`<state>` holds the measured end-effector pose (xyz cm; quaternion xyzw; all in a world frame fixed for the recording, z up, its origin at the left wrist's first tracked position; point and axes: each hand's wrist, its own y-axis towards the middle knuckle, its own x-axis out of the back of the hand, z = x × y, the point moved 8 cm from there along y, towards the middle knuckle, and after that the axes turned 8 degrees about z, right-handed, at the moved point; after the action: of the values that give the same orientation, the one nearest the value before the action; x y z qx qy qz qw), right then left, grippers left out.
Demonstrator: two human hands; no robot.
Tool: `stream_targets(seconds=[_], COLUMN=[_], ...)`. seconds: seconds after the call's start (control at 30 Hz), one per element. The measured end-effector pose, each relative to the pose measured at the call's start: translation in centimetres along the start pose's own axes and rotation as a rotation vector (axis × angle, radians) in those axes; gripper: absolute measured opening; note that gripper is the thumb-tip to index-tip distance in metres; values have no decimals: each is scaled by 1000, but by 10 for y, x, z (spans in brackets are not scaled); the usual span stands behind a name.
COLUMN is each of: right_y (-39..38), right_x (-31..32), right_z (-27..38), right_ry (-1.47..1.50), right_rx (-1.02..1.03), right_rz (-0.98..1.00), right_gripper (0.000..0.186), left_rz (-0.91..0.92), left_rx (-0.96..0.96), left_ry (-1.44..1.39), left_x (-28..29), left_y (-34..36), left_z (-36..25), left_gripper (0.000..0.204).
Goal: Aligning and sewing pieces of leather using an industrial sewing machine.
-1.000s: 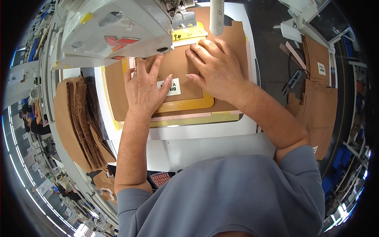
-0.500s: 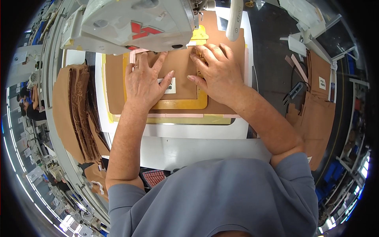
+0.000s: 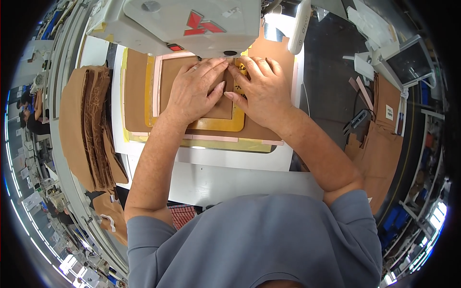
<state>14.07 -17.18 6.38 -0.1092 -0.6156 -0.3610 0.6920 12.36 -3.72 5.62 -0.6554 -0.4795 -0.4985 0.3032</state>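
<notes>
A yellow rectangular frame (image 3: 216, 126) lies on a larger brown fabric panel (image 3: 136, 86), with brown fabric (image 3: 168, 81) showing inside it. My left hand (image 3: 194, 93) rests palm down on that inner fabric, fingers stretched toward the upper right and thumb apart. My right hand (image 3: 264, 91) lies over the frame's right side, fingers spread; its index fingertip comes close to the left fingertips. The fingertips of both hands are just below the white sewing machine head (image 3: 192, 24), which hides the frame's far side.
Brown fabric pieces are stacked (image 3: 86, 129) at the left. More brown pieces (image 3: 379, 158) lie on the right, with black-handled snips (image 3: 357, 121) beside them. A screen (image 3: 408, 60) stands at the far right. The white table edge (image 3: 240, 182) runs in front of me.
My left hand has slid right toward my right hand and now covers the white label on the inner fabric. The frame and panel appear slightly farther left, and the machine head farther right.
</notes>
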Motion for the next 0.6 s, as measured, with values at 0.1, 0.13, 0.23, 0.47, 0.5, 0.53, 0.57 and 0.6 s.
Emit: stream_targets(seconds=[0.1, 0.13, 0.23, 0.47, 0.5, 0.53, 0.57, 0.6], right_y=[1, 0, -4, -26, -30, -35, -36, -36], right_x=[0, 1, 3, 18, 19, 19, 16, 13], right_z=[1, 1, 2, 21, 30, 38, 40, 43], right_ry=[-2, -2, -10, 202, 206, 211, 212, 199], right_rx=[9, 13, 37, 181, 265, 350, 350, 375], right_rz=[2, 4, -7, 95, 93, 90, 97, 89], right_gripper=[56, 55, 48, 32, 29, 27, 27, 23], left_rz=[14, 13, 28, 46, 34, 35, 38, 42], left_rx=[-14, -12, -10, 13, 10, 12, 14, 19], left_ry=[-13, -15, -15, 37, 60, 54, 59, 65], left_x=[0, -1, -6, -12, -12, -13, -13, -14], left_y=[-1, -2, -4, -6, -6, -6, -6, -6], left_z=[1, 1, 2, 6, 6, 6, 6, 6], left_gripper=[57, 57, 61, 60, 60, 60, 59, 59])
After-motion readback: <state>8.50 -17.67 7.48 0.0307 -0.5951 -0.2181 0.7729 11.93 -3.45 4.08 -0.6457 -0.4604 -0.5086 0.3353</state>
